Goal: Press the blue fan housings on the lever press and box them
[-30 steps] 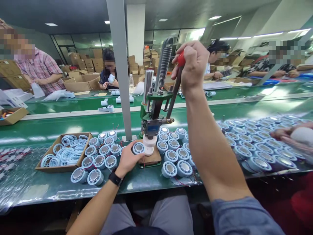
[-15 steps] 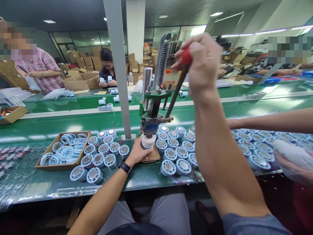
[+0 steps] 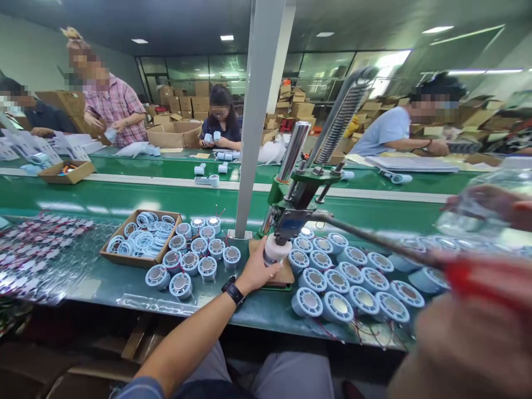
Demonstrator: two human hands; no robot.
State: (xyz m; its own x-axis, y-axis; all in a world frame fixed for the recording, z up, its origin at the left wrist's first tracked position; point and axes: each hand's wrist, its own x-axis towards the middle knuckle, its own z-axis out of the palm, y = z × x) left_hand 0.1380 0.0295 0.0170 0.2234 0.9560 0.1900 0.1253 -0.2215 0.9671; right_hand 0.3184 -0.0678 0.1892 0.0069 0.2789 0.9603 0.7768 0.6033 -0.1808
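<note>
Swung down from its raised stance half a second ago, the lever (image 3: 380,239) now slopes low to the right, and the right hand (image 3: 465,349) has come down with it; the left hand (image 3: 256,267) stays at the press (image 3: 291,219). At the left end of the bench (image 3: 103,284), flat white pieces (image 3: 45,244) with red wires lie spread out. Next, set back from the front edge, a cardboard box (image 3: 129,259) holds light-blue rings (image 3: 145,237). Beside it a left group of round parts (image 3: 190,261) reaches toward the front edge, their discs facing up. Behind them a grey post (image 3: 257,122) rises from the bench. Thumb and fingers of the left hand curl around a round part directly under the white press head (image 3: 278,244), above the brown pad (image 3: 286,276). Right of the press, a right group of round parts (image 3: 349,272) runs close to the front edge, some wires trailing over it. Toward the right end hovers a co-worker's blurred hand (image 3: 505,202). Nearest the camera, the right hand, also blurred, is closed on the red knob (image 3: 477,278).
</note>
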